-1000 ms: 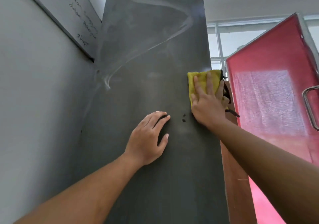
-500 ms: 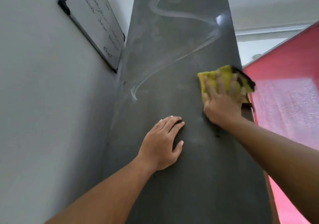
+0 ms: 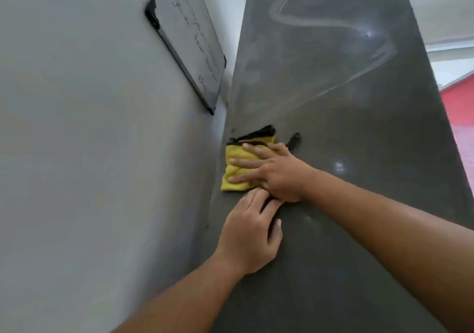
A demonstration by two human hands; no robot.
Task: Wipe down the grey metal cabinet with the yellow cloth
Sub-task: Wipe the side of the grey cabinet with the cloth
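The grey metal cabinet (image 3: pixel 346 127) shows its tall side panel, streaked with pale curved wipe marks near the top. A folded yellow cloth (image 3: pixel 234 172) with a dark edge lies flat on the panel at its left edge, beside the wall. My right hand (image 3: pixel 272 171) presses the cloth with straight, spread fingers. Just below it, my left hand (image 3: pixel 250 232) rests flat on the bare panel, its fingertips touching the right hand.
A grey wall (image 3: pixel 89 153) meets the cabinet's left edge. A whiteboard (image 3: pixel 189 43) with handwriting hangs on it above the cloth. A red door (image 3: pixel 459 117) shows past the cabinet's right edge.
My right hand has swept the cloth from the panel's right edge across to its left edge. The left hand has stayed on the panel. The view has turned left.
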